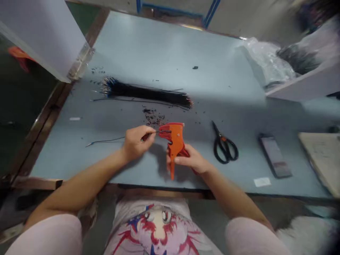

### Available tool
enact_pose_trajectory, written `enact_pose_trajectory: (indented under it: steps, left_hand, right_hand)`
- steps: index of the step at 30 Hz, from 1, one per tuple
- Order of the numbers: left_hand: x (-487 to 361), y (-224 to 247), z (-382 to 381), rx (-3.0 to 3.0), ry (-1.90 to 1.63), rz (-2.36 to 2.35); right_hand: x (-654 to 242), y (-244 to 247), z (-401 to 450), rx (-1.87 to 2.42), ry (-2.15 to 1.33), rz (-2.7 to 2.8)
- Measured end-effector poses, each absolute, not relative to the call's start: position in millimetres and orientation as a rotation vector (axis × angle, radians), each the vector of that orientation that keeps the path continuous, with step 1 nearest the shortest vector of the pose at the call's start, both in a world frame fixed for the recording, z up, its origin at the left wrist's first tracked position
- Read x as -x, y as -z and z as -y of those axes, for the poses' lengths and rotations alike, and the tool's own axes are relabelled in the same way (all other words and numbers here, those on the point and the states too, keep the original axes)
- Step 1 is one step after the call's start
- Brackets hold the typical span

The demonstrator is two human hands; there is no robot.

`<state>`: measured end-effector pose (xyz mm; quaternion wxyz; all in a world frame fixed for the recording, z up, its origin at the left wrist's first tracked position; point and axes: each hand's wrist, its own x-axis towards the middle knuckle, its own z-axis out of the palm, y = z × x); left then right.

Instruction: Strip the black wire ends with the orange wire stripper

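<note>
My left hand [138, 142] pinches a thin black wire [111, 139], whose other end trails left over the table. The wire's right end reaches into the jaws of an orange-and-red wire stripper [175, 141]. Wrapped round the stripper's handles is my right hand [192, 159]. A thick bundle of black wires [146, 92] lies beyond both hands, with bare and blue ends at its left. Small dark scraps [153, 117] are scattered between the bundle and the stripper.
Black-handled scissors [225, 147] lie right of my right hand on the blue-grey table [170, 53]. Farther right are a phone [275, 155], a white label [262, 182] and a cardboard piece [322, 156]. Clear plastic bags [271, 62] sit at the back right. White panels stand at both sides.
</note>
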<state>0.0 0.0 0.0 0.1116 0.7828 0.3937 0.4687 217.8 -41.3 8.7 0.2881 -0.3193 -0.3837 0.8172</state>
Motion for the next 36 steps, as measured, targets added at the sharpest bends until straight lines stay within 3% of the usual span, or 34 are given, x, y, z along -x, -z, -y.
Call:
enact_pose_trajectory:
  steps: [36]
  left_hand:
    - [-1,-14,4,-2.369,-1.291,-1.134]
  right_hand:
    - [-214,-14,47,0.92,-2.165,1.102]
